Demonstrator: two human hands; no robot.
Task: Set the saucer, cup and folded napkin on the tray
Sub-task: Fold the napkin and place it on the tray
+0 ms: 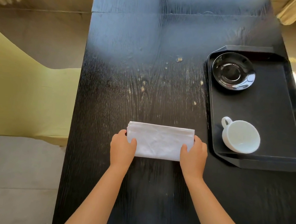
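White folded napkin point(159, 142), one, lay flat on the black wood-grain bench point(130, 65), near centre. Left hand point(122, 146) held a grasping grip on its left end, thumb on top; right hand point(193, 155) likewise on its right end. Black tray point(258, 160), one, stood to the right, just beside the napkin, apart from it. On the tray: white cup point(241, 136), upright, near end, handle pointing far-left; black saucer point(233, 71), far end, well apart from the cup. Pale crumbs point(179, 59) lay scattered farther along the bench.
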